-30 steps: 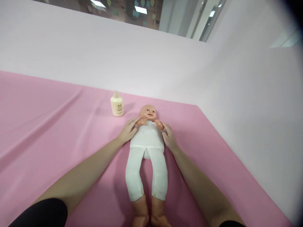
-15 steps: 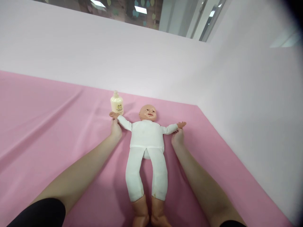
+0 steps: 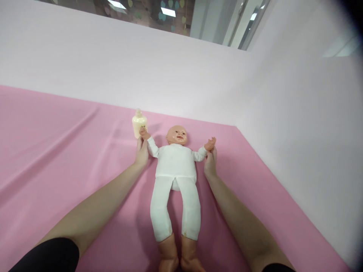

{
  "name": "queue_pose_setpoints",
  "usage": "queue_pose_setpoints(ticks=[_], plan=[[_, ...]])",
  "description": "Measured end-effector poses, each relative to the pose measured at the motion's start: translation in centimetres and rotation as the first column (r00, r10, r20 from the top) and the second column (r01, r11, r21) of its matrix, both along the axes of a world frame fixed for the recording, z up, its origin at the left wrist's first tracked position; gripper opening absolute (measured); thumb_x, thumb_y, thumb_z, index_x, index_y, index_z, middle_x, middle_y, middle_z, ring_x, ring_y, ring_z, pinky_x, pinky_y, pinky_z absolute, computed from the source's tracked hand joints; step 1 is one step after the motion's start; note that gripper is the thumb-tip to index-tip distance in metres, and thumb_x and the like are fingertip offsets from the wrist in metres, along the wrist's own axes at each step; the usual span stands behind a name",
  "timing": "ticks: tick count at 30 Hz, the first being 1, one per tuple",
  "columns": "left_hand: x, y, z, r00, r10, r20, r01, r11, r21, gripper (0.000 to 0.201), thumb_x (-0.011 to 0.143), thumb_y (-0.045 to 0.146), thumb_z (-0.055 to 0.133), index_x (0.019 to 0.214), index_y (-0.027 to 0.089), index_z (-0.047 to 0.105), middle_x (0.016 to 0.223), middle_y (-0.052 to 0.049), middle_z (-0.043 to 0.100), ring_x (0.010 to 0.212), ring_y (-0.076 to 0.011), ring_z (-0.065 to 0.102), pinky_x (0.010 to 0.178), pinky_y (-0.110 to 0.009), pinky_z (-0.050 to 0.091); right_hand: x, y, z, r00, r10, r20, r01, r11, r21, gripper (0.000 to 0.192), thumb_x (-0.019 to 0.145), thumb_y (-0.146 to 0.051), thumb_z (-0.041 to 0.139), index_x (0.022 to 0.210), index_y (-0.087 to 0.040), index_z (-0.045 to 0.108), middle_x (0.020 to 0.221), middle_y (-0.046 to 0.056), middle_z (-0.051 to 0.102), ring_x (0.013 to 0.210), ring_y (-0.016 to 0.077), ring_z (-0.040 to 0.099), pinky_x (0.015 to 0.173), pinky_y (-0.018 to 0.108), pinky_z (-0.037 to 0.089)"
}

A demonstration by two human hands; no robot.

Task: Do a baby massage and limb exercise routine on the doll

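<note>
A baby doll [image 3: 176, 162] in a white cloth body lies on its back, head away from me and feet toward me. My left hand [image 3: 141, 152] is closed around the doll's arm at the wrist on the left side. On the other side, my right hand [image 3: 210, 162] grips the doll's other arm [image 3: 200, 154] near its wrist. Both doll hands are raised a little off the surface. Just behind the doll's left-side hand [image 3: 144, 133] stands a cream-coloured bottle [image 3: 138, 122], partly covered by it. My fingertips are mostly hidden behind the doll's wrists.
The doll lies on a pink sheet [image 3: 70, 151] with creases on the left. A white wall [image 3: 127, 71] rises behind it, and another white wall [image 3: 297, 124] borders the right side. A window [image 3: 147, 19] is set above.
Both my hands have brought the doll's forearms upward and inward, so its hands point up more. The left-side doll hand now overlaps the bottle. The doll's body has stayed put.
</note>
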State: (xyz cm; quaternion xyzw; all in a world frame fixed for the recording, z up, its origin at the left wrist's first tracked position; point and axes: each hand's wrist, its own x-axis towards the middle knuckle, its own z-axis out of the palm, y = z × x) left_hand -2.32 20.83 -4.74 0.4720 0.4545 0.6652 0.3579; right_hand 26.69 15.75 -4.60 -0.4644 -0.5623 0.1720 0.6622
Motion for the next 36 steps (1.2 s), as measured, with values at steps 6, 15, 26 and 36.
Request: queue_pose_setpoints(ticks=[6,15,26,36], plan=[[1.1,-2.1,1.4,0.785,-0.173,-0.595,0.323,0.934,0.155,0.047,0.093,0.040,0.042,0.136,0.021,0.045,0.134,-0.010,0.054,0.123,-0.0242,0.050,0.107,-0.044,0.036,-1.8,-1.5,1.1,0.924,0.179,0.338,-0.153,0.983,-0.104,0.054,0.082,-0.019,0.043,0.135,-0.024,0.047,0.135,0.006,0.054,0.125,0.0219,0.047,0.110,0.045,0.034],[1.4,-2.4,1.4,0.558,-0.120,-0.821,0.396,0.908,0.137,0.043,0.095,0.033,0.036,0.136,0.022,0.046,0.131,-0.009,0.056,0.122,-0.0245,0.048,0.107,-0.046,0.035,-1.6,-1.2,0.6,0.811,0.173,0.559,-0.140,0.985,-0.103,0.054,0.082,-0.015,0.041,0.135,-0.025,0.046,0.131,0.008,0.054,0.122,0.0231,0.047,0.108,0.047,0.036],[1.1,-2.2,1.1,0.931,-0.152,-0.331,0.218,0.960,0.174,0.048,0.096,0.046,0.033,0.138,0.022,0.038,0.145,-0.010,0.042,0.135,-0.0218,0.038,0.113,-0.040,0.030,-1.7,-1.2,0.7,0.993,0.114,0.032,-0.113,0.993,-0.031,0.060,0.090,-0.027,0.040,0.146,-0.024,0.016,0.153,0.010,0.028,0.139,0.0173,0.033,0.115,0.043,0.029],[-1.2,2.8,-3.5,0.982,0.156,0.106,-0.148,0.985,-0.084,0.039,0.092,0.051,0.031,0.119,0.026,0.046,0.117,-0.008,0.062,0.109,-0.0206,0.061,0.089,-0.039,0.052,1.4,1.8,-2.3,0.906,-0.215,-0.364,0.135,0.963,-0.232,0.065,0.080,-0.027,0.036,0.143,-0.022,0.021,0.150,0.012,0.031,0.136,0.0210,0.038,0.110,0.048,0.036]])
